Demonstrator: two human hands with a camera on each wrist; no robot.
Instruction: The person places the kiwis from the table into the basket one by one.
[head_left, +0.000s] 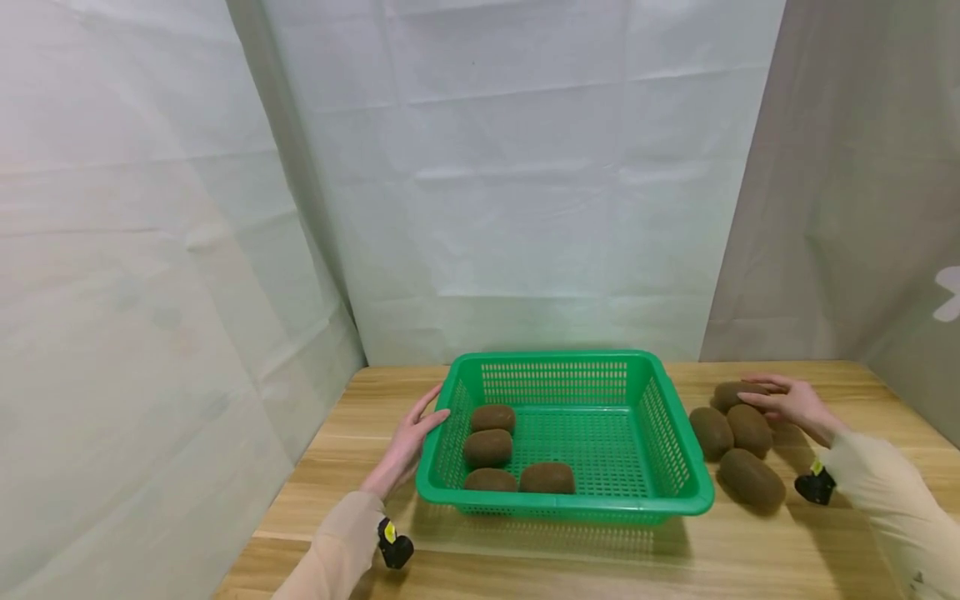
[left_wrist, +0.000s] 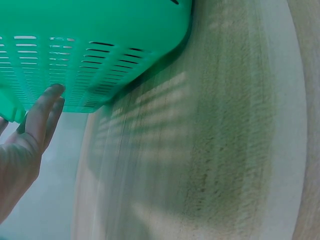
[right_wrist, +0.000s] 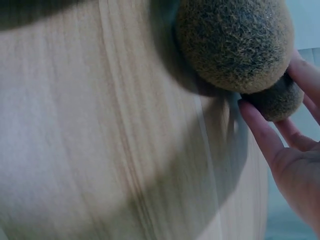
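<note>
A green plastic basket (head_left: 566,502) with slotted walls stands on the table, holding several brown, fuzzy kiwis (head_left: 488,448) along its left and front sides. My left hand (head_left: 408,437) grips the basket's left rim, thumb over the edge and fingers against the outer wall; the left wrist view shows those fingers (left_wrist: 45,112) touching the slots. To the right of the basket, my right hand (head_left: 798,406) holds the farthest kiwi (head_left: 727,395) of a small cluster, thumb and fingers around it. In the right wrist view that kiwi (right_wrist: 277,101) is partly hidden behind a nearer kiwi (right_wrist: 235,42).
More loose kiwis (head_left: 752,479) lie between the basket and my right forearm. The wooden table (head_left: 337,467) ends at pale hanging sheets (head_left: 525,208) behind and to the sides. A black wrist camera (head_left: 815,485) sits on each sleeve.
</note>
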